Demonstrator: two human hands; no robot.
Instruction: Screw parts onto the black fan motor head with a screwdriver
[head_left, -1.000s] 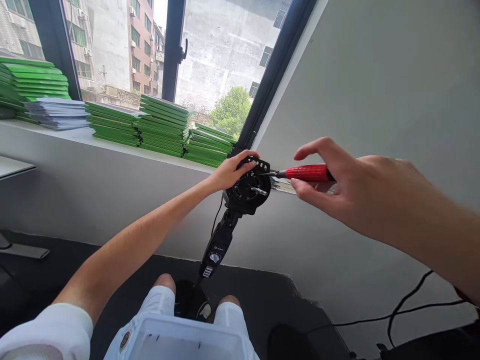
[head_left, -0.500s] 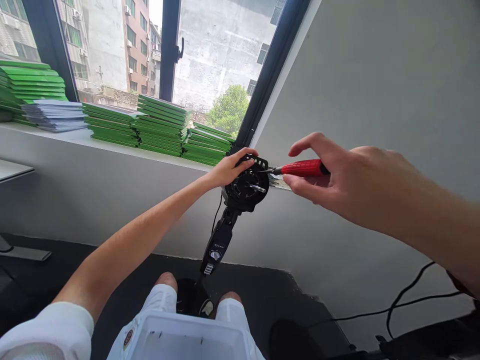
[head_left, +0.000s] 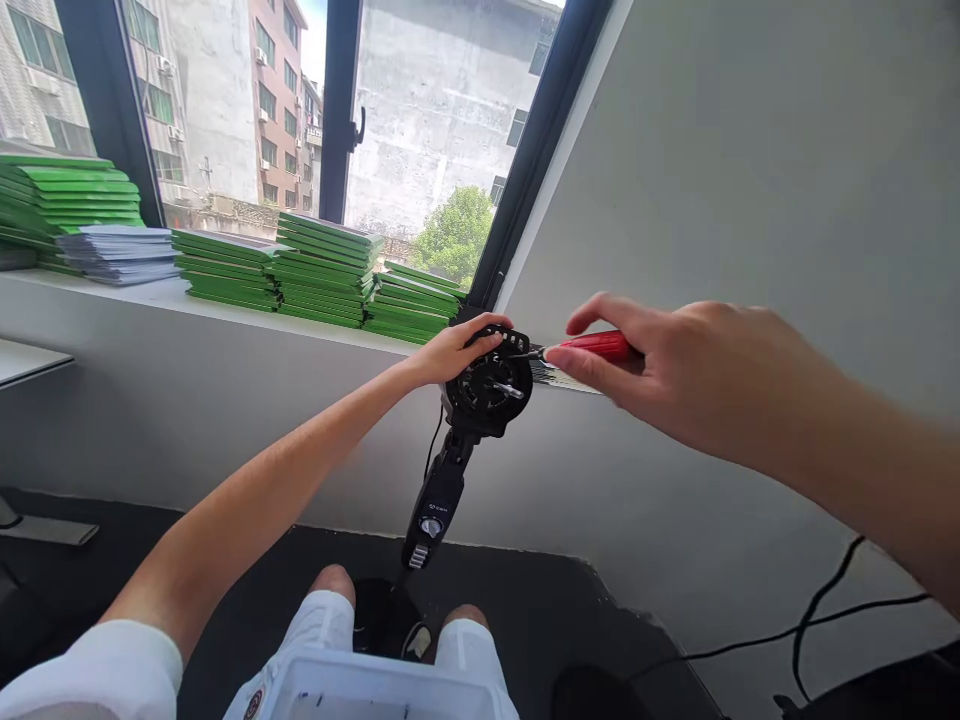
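A black fan motor housing (head_left: 480, 405) with a bare metal shaft (head_left: 508, 390) tops a fan stand, whose control panel (head_left: 433, 525) carries a silver knob and buttons. My left hand (head_left: 461, 350) grips the housing's slotted upper edge, thumb in front and fingers behind. In my right hand (head_left: 637, 350) is a screwdriver with a red handle (head_left: 600, 346), held between thumb and fingers. Its thin blade points left into the face of the housing near my left thumb. Whether the tip sits in a screw is too small to tell.
Stacks of green booklets (head_left: 322, 275) and white papers (head_left: 124, 253) line the window sill. A white plastic tray (head_left: 390, 680) with a few small dark pieces rests on my lap. Black cables (head_left: 750, 640) run at the lower right.
My right hand has shifted slightly left, and its fingers have closed further around the red handle. The left hand keeps its hold on the housing. The whole view has tilted up a little.
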